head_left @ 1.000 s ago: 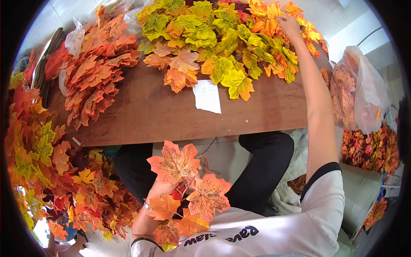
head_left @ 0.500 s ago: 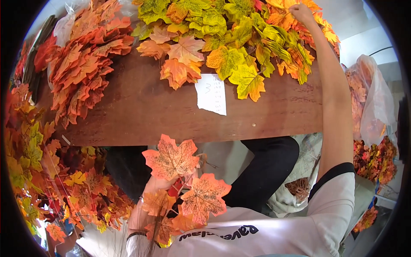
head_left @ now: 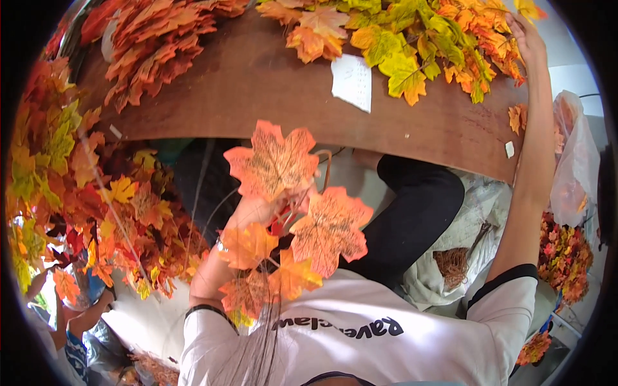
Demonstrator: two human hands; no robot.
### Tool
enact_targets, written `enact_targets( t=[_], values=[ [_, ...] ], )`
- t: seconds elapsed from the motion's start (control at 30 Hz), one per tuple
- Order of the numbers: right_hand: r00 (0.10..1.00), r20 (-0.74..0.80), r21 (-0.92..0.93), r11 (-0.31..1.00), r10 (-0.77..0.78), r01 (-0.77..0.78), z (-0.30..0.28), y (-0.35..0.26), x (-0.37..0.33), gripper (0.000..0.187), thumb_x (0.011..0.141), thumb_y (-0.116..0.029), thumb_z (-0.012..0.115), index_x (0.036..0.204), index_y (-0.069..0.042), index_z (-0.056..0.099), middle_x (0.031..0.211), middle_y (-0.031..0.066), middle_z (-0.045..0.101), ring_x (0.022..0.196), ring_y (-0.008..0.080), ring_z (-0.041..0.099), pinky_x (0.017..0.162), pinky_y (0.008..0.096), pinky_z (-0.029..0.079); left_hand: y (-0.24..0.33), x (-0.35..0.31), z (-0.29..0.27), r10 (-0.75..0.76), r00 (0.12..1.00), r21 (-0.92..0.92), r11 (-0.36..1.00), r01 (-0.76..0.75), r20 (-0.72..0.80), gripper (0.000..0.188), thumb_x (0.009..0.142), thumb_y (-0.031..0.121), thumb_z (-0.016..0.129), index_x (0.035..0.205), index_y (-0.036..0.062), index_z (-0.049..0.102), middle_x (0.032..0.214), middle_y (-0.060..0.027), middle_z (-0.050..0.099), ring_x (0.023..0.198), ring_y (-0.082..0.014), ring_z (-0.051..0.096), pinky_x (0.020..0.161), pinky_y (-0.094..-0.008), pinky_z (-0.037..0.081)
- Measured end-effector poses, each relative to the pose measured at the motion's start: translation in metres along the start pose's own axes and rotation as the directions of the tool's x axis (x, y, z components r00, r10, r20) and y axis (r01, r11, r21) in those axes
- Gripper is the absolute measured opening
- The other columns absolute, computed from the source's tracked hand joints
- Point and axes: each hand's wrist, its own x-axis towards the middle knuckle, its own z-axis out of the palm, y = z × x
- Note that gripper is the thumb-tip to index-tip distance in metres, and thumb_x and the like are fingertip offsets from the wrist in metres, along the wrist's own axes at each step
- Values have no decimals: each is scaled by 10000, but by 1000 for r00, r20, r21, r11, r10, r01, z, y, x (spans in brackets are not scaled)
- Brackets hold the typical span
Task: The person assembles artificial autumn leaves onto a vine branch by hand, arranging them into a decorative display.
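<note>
In front of my chest, my left hand is closed round the stem of a spray of artificial maple leaves, coral and orange, partly hidden behind the leaves. Something red shows between its fingers. My right arm reaches to the far right of the brown table. There my right hand has its fingers curled together at an orange-yellow artificial maple leaf, which sticks out beyond the fingertips. Close beside it lies a heap of orange leaves; yellow-green leaves are to its left.
Stacked red-orange leaves lie at the table's far left. A torn white paper sits mid-table. Hanging leaf garlands fill the left side. Clear plastic bags hang at right. Another person's arm shows at lower left.
My right hand has moved right, off the orange heap's middle, and a leaf now stands out at its fingers. The left hand still holds the spray. The whole view has shifted.
</note>
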Motion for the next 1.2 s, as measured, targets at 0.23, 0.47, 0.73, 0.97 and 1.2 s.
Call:
enact_targets(
  t=[0.23, 0.47, 0.73, 0.97, 1.2],
  values=[
    [822, 555, 565, 668, 127, -485, 146, 39, -324, 256, 818, -144, 511, 991, 45, 517, 904, 153, 559, 763, 209, 535, 659, 302, 451, 1, -6, 11, 65, 995, -186, 979, -80, -82, 287, 762, 138, 639, 1005, 33, 530, 741, -47, 575, 631, -112, 553, 522, -236, 437],
    [912, 283, -32, 947, -297, 319, 244, 74, -439, 125, 689, 13, 637, 794, 34, 573, 798, 79, 554, 697, 148, 540, 586, 230, 417, 1, -13, 24, 146, 989, -259, 955, -142, -4, 261, 743, 80, 639, 978, 17, 543, 771, -55, 593, 658, -121, 574, 573, -227, 455],
    [913, 406, -17, 999, 41, -37, 214, 95, -455, 204, 683, -38, 605, 882, 0, 576, 937, 103, 560, 794, 221, 570, 701, 303, 455, 0, -16, 24, 76, 997, -278, 958, -70, 10, 274, 750, 78, 640, 996, 9, 542, 788, -48, 601, 644, -118, 568, 564, -217, 439],
    [676, 640, 509, 458, 365, -729, 230, 85, -437, 191, 776, -124, 618, 899, 22, 612, 802, 56, 596, 675, 91, 506, 615, 201, 420, 10, -19, 33, 184, 982, -296, 941, -166, 36, 224, 764, 84, 622, 948, 3, 525, 700, -58, 571, 584, -120, 549, 509, -211, 411],
    [782, 459, 639, 454, 421, -620, 247, 68, -442, 159, 804, -78, 581, 910, 40, 579, 808, 66, 568, 674, 94, 502, 589, 222, 416, 8, -23, 41, 214, 977, -316, 927, -200, 9, 226, 793, 100, 589, 987, 28, 497, 667, -62, 547, 546, -106, 511, 491, -201, 405]
  ],
)
